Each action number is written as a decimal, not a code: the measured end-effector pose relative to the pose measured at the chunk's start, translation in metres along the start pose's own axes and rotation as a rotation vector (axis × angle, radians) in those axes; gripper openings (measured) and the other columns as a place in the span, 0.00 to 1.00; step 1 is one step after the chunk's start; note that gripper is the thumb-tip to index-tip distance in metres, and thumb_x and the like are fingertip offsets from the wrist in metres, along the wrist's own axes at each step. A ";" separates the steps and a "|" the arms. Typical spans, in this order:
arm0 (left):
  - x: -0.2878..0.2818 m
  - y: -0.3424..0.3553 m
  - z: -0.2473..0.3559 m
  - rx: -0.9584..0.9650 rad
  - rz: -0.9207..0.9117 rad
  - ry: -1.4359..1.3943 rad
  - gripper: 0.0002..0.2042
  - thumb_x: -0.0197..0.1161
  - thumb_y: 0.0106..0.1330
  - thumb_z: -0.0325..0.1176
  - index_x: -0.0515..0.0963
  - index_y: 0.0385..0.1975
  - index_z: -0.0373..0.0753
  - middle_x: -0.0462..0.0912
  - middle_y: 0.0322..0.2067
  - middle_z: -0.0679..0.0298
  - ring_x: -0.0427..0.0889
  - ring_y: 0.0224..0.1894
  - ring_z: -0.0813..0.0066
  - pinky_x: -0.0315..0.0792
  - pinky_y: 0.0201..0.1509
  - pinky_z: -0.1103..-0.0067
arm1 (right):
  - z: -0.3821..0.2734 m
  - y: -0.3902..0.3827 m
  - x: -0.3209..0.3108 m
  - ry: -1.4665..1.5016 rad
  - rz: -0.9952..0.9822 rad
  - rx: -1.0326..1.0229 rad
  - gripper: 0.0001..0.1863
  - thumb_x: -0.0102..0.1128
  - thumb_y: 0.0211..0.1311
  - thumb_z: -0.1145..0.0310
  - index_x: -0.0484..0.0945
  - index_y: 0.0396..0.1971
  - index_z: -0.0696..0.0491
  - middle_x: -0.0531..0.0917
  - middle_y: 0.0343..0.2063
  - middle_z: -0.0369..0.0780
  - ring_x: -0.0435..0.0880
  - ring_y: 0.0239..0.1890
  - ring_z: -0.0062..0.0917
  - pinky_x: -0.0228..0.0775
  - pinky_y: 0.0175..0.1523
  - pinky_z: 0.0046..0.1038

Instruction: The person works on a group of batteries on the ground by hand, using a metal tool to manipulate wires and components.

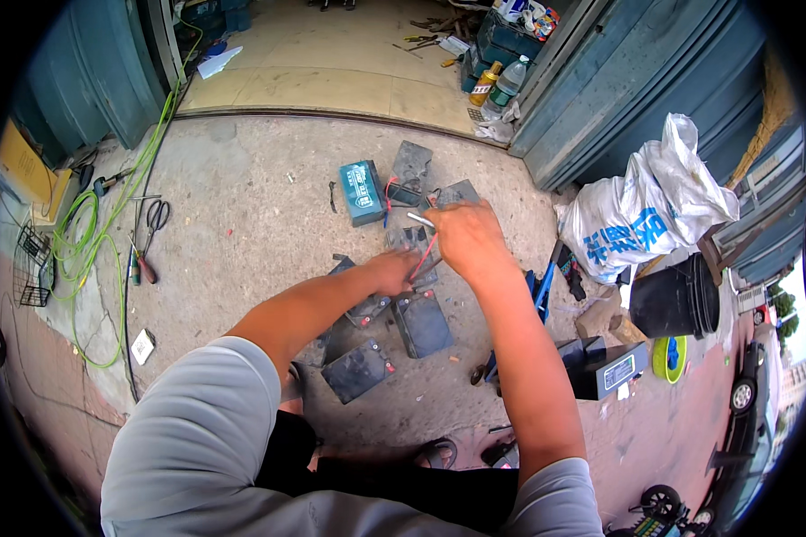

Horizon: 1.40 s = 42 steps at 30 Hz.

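Observation:
My right hand (pixel 464 228) is closed around a slim silvery tool (pixel 420 219) above a group of dark grey batteries (pixel 424 324) on the concrete. A red wire (pixel 428 247) slants down from beneath that hand to my left hand (pixel 394 268), whose fingertips are curled on it over the batteries. What lies under both hands is partly hidden. A teal battery (pixel 360 192) stands just left of the back batteries, with a short red lead (pixel 390 186) beside it. Another dark battery (pixel 356 370) lies nearer my feet.
Green cable (pixel 88 224), scissors (pixel 158 217) and screwdrivers (pixel 148 268) lie left. A white sack (pixel 636 219), black bucket (pixel 672 300), green basin (pixel 670 358) and larger grey battery (pixel 613 371) stand right. Behind is a doorway with a sill (pixel 322 116) and bottles (pixel 509 89). A car (pixel 745 394) is far right.

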<state>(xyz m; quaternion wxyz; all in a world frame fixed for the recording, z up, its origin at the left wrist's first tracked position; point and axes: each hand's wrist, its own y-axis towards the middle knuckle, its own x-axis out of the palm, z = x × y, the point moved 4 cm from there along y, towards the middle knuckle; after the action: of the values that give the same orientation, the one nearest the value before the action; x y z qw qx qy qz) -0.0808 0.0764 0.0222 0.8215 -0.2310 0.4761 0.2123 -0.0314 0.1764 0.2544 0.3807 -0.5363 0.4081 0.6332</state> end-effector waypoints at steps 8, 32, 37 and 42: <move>-0.032 -0.026 0.038 0.183 0.271 -0.460 0.18 0.66 0.66 0.32 0.76 0.54 0.35 0.86 0.45 0.41 0.85 0.47 0.38 0.79 0.53 0.57 | -0.026 -0.039 0.054 0.977 0.858 0.327 0.28 0.51 0.83 0.61 0.65 0.75 0.58 0.73 0.71 0.50 0.70 0.74 0.45 0.57 0.78 0.43; -0.030 -0.008 0.034 0.248 0.415 -0.420 0.05 0.68 0.62 0.31 0.83 0.31 0.36 0.87 0.30 0.49 0.87 0.36 0.45 0.80 0.40 0.60 | -0.007 -0.053 0.105 0.967 0.578 0.469 0.23 0.56 0.77 0.69 0.71 0.67 0.59 0.87 0.49 0.51 0.86 0.52 0.52 0.77 0.57 0.44; -0.041 -0.006 0.037 0.259 0.463 -0.240 0.06 0.69 0.63 0.31 0.83 0.30 0.36 0.84 0.25 0.48 0.86 0.31 0.44 0.79 0.35 0.60 | 0.005 -0.056 0.099 0.858 0.526 0.469 0.21 0.57 0.77 0.71 0.73 0.65 0.60 0.89 0.48 0.49 0.88 0.51 0.47 0.79 0.55 0.40; -0.041 -0.006 0.040 0.313 0.418 -0.336 0.09 0.71 0.62 0.34 0.83 0.32 0.35 0.85 0.27 0.48 0.85 0.32 0.43 0.79 0.36 0.61 | 0.004 -0.054 0.095 0.919 0.619 0.412 0.16 0.58 0.76 0.72 0.76 0.59 0.59 0.89 0.47 0.50 0.88 0.50 0.48 0.79 0.54 0.41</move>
<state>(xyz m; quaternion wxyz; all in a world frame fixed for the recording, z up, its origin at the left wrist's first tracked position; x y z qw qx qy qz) -0.0690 0.0895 0.0772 0.8528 0.0395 0.3978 0.3359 0.0039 0.2046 0.1549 0.0587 -0.5265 0.7833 0.3253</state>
